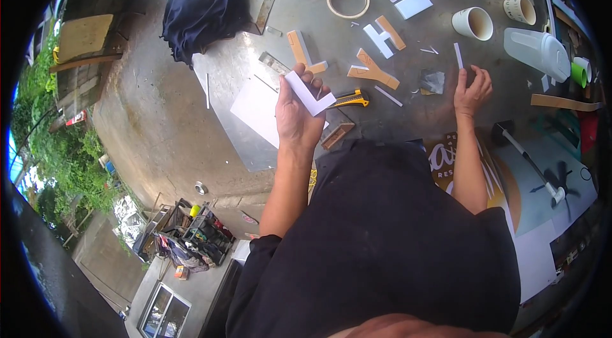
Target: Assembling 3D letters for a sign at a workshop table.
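My left hand (pixel 299 112) is closed round a white L-shaped letter block (pixel 309 94), its white side facing up. To the right, my right hand (pixel 472 91) pinches the lower end of a thin white strip (pixel 457 56) between thumb and finger, close above the table. A yellow and black utility knife (pixel 352 98) lies just beyond my left hand. Near my right hand sits a small grey translucent packet (pixel 432 81). Several brown-and-white letter blocks lie farther off, among them a Y-shaped block (pixel 373 70) and an L-shaped block (pixel 305 52).
Beyond are a tape roll (pixel 348 0), a paper cup (pixel 472 24), a second cup (pixel 519 11) and a clear plastic container (pixel 537 53). White sheets (pixel 255 108) and a dark cloth (pixel 205 13) lie left on the metal table (pixel 408 115). Printed posters (pixel 542 166) lie near right.
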Demonstrator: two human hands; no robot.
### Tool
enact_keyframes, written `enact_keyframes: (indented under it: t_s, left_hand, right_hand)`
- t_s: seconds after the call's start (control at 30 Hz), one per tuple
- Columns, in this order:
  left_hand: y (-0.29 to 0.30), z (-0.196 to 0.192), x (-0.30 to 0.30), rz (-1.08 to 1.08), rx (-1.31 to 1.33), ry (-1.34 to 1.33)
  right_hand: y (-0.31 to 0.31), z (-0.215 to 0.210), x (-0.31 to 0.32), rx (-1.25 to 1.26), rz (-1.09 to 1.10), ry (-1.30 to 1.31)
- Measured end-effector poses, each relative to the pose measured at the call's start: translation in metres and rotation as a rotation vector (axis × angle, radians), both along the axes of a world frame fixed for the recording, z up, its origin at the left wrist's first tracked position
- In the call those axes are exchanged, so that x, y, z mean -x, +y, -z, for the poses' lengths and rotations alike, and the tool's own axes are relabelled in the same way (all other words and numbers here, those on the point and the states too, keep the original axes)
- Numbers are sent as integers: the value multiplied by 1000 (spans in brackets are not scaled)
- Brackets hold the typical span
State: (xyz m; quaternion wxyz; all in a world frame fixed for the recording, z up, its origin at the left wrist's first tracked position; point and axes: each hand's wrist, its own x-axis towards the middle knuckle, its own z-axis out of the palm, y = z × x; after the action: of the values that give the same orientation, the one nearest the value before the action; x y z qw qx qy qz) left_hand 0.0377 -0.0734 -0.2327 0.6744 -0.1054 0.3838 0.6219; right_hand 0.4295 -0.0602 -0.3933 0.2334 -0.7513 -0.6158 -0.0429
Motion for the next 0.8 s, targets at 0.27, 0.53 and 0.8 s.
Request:
enact_keyframes:
  t_s: [0.27, 0.53, 0.8]
  left_hand:
    - [-23, 22, 25, -39, 56, 90]
    - [-20, 27, 17, 21, 23, 61]
    - [-23, 27, 8, 95, 89, 100]
  right_hand:
    - [-2, -1, -3, 19, 6, 9]
    - [-2, 1, -2, 9, 8, 22]
    - [-1, -3, -2, 37, 35, 50]
